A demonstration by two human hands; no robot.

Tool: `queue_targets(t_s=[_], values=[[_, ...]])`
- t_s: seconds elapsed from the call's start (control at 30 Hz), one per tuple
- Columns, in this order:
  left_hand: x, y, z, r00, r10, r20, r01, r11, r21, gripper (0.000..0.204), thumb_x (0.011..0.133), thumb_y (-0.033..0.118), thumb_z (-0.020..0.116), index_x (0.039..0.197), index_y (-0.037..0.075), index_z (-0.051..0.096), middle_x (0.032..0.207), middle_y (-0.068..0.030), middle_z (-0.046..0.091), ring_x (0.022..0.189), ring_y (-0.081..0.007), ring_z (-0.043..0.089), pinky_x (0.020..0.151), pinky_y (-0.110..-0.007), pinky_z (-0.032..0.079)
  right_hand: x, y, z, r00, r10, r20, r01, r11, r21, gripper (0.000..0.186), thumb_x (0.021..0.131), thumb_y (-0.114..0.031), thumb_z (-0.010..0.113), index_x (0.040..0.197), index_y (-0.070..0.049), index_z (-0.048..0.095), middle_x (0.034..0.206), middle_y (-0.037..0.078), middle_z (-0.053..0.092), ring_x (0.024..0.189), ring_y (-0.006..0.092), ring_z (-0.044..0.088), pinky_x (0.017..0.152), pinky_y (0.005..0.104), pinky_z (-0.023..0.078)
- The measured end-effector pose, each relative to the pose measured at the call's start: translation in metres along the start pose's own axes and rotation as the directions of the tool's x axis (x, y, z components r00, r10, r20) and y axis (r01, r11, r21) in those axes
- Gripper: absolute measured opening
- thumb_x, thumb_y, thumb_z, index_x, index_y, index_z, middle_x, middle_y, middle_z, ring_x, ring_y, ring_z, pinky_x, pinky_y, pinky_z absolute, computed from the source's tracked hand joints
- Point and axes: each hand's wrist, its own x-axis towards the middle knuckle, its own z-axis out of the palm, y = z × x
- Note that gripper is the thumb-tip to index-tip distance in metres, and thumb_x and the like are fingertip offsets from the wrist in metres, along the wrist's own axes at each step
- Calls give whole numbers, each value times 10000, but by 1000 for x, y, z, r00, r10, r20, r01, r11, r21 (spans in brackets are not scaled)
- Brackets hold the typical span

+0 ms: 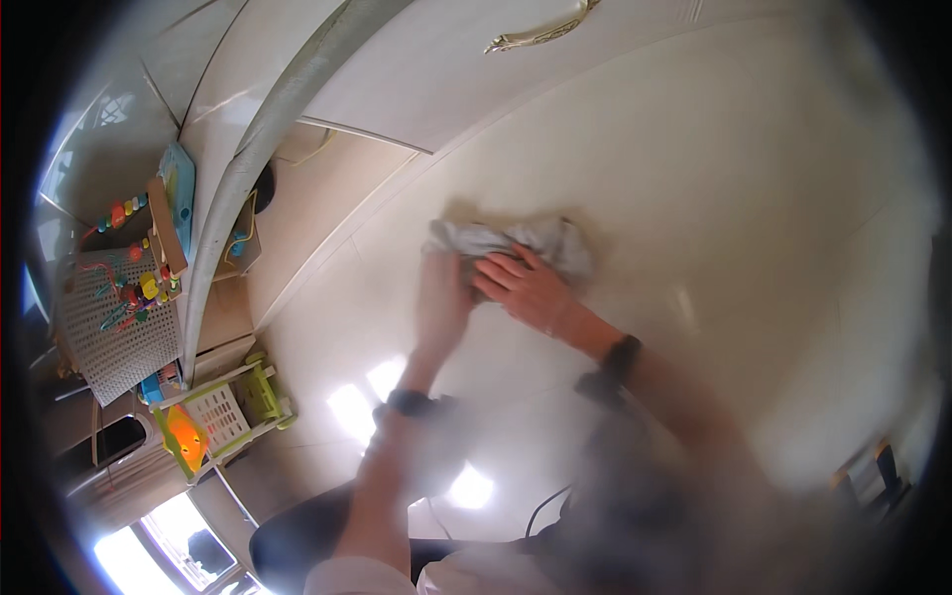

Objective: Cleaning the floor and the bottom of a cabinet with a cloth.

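Observation:
A crumpled grey-white cloth [555, 243] lies bunched on the pale, shiny floor in the middle of the view. My left hand [443, 293] grips its left end; motion smears this hand, and its fingertips merge into the cloth. From the right, my right hand [531, 291] presses down on the nearer side of the bunch, its fingers bent over the folds and pointing toward my left hand. The two hands are close together on the cloth. Dark bands circle both wrists.
A pale cabinet front with an ornate metal handle [540, 32] runs along the far side. At left stand a green-and-white toy cart [223, 412] with an orange toy [185, 436], a bead maze [139, 283] and a curved grey rail [243, 183]. A dark, yellow-marked object [878, 476] is at right.

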Motion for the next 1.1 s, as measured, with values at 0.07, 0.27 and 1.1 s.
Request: queue_targets(t_s=[0.07,0.27,1.1], values=[[3,-40,-21,997,-76,-21,76,996,-45,561,865,142,567,1375,21,367,1405,-226,361,1314,-370,343,1060,-409,335,54,-14,30,996,-27,80,21,997,78,392,775,-234,641,1152,-148,583,1271,20,519,1235,188,432,1022,421,347],[96,-70,-14,977,-25,-211,70,975,213,648,798,168,604,1383,24,363,1353,-249,370,1280,-462,327,1056,-527,307,119,35,53,991,82,-104,-74,995,72,278,809,-190,581,1079,-136,618,1224,-9,549,1167,189,480,984,387,382],[241,109,7,678,643,-357,-488,757,435,440,822,233,577,1225,62,524,1275,-140,515,1214,-325,464,1032,-466,352,58,154,-37,645,468,-605,-630,773,-74,262,766,-113,556,1025,-112,592,982,71,564,981,270,545,825,396,450]])
